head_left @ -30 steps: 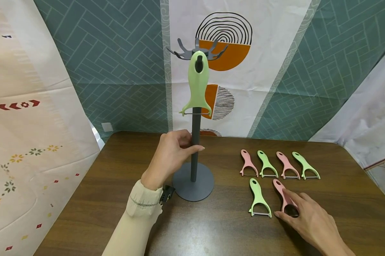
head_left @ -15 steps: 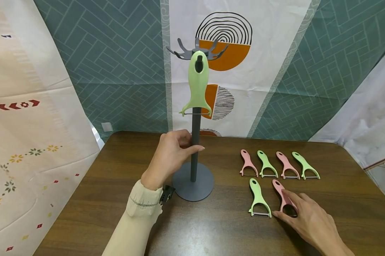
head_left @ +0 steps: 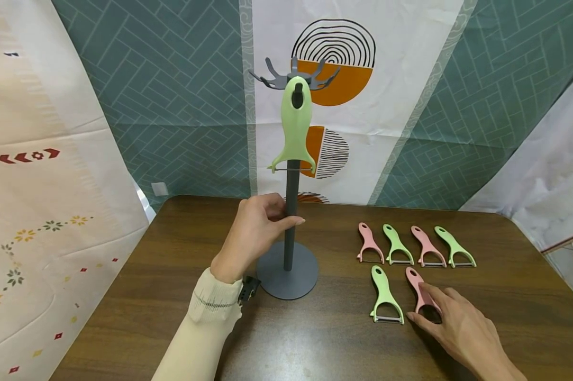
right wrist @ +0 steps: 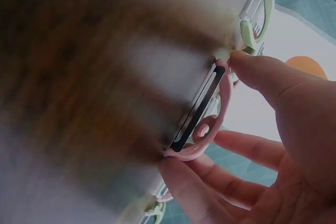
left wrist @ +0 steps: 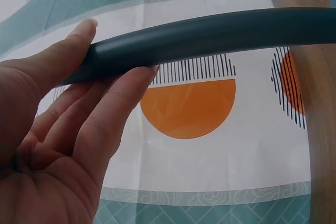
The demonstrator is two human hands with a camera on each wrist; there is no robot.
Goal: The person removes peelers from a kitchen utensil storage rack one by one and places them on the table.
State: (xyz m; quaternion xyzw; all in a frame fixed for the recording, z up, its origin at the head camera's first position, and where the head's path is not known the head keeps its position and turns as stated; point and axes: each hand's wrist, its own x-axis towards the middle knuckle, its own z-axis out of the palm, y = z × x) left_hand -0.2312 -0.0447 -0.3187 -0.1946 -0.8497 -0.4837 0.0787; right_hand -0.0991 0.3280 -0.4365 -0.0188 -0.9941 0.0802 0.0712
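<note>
A dark grey stand [head_left: 289, 254] with a round base and a ring of hooks stands upright on the table. My left hand [head_left: 257, 227] holds its pole, thumb on one side and fingers on the other, as the left wrist view also shows on the pole [left wrist: 210, 35]. One green peeler [head_left: 296, 124] hangs by its handle hole from a front hook. At the right, my right hand [head_left: 464, 330] pinches a pink peeler [head_left: 415, 278] lying on the table. In the right wrist view, thumb and fingers sit at either end of that peeler's head [right wrist: 227, 95]; its blade end is partly hidden from the head camera.
Left of the right hand lies a green peeler [head_left: 383, 288]. Behind is a row of pink and green peelers, from a pink one [head_left: 369, 241] to a green one [head_left: 453, 243]. A patterned cloth [head_left: 186, 132] hangs behind the wooden table [head_left: 148, 296].
Almost nothing differs. The right thumb and fingers have shifted very slightly at the pink peeler's head; the left hand keeps its hold on the pole.
</note>
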